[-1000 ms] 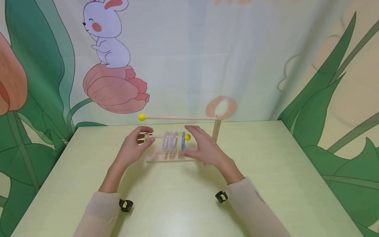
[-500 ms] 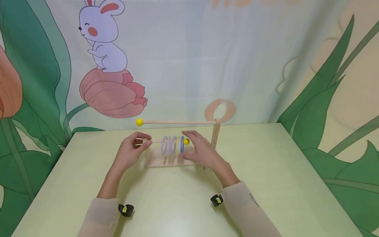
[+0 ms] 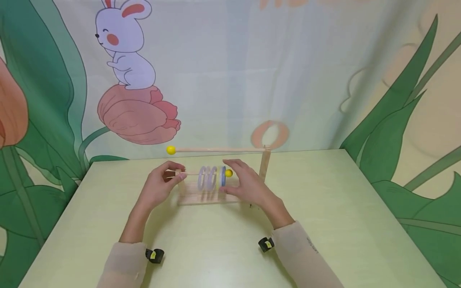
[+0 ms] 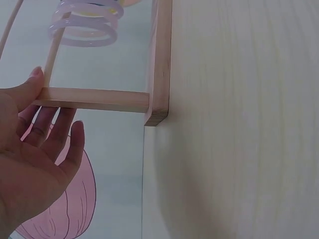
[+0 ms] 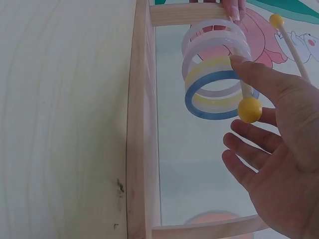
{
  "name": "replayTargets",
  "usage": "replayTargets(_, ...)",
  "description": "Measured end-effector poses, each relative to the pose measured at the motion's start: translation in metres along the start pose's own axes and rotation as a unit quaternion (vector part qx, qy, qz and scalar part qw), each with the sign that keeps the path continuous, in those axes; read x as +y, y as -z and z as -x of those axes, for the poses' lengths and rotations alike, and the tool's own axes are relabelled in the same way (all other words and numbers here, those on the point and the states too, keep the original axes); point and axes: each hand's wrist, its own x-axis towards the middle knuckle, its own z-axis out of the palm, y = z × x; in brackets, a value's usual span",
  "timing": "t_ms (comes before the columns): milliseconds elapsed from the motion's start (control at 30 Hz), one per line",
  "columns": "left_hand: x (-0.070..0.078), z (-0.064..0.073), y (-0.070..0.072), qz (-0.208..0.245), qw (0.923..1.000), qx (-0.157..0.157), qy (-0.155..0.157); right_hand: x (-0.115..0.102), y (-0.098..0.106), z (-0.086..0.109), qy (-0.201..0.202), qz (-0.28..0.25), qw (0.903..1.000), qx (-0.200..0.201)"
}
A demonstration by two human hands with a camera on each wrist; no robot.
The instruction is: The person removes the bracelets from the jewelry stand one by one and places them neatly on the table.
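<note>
A wooden stand (image 3: 194, 199) with two horizontal rods rests on the table. My left hand (image 3: 158, 184) pinches the top of its short post (image 4: 99, 98) between thumb and fingers, where the lower rod begins. Several translucent lilac rings (image 3: 207, 179), a yellow ring (image 5: 207, 67) and a blue ring (image 5: 199, 104) hang on that rod. My right hand (image 3: 250, 182) holds the blue ring near the rod's free end, thumb and index finger at opposite sides. A yellow ball (image 5: 249, 110) caps the rod just beside these fingers; the index fingertip is partly hidden behind it.
Above runs the upper rod (image 3: 219, 150), fixed to a taller post (image 3: 264, 164) at the right and tipped with another yellow ball (image 3: 171, 150). A printed curtain (image 3: 201, 80) hangs behind the pale table (image 3: 209, 244). Small dark marks (image 5: 120, 186) show near the stand.
The head view has shifted a little. My left thumb and fingers have drawn closer together on the short post. The right hand and the rings keep nearly the same position.
</note>
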Motion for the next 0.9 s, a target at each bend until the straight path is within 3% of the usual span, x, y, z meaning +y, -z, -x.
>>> replayTargets(467, 0.001, 0.0029, 0.0039, -0.025, 0.9996, 0.009, 0.006, -0.0035, -0.0009, -0.0021, 0.015, 0.001, 0.9998, -0.009)
replayTargets(900, -0.002, 0.0009, -0.0002, -0.01, 0.9999, 0.007, 0.001, 0.0008, -0.0045, -0.0025, 0.017, 0.007, 0.9998, -0.008)
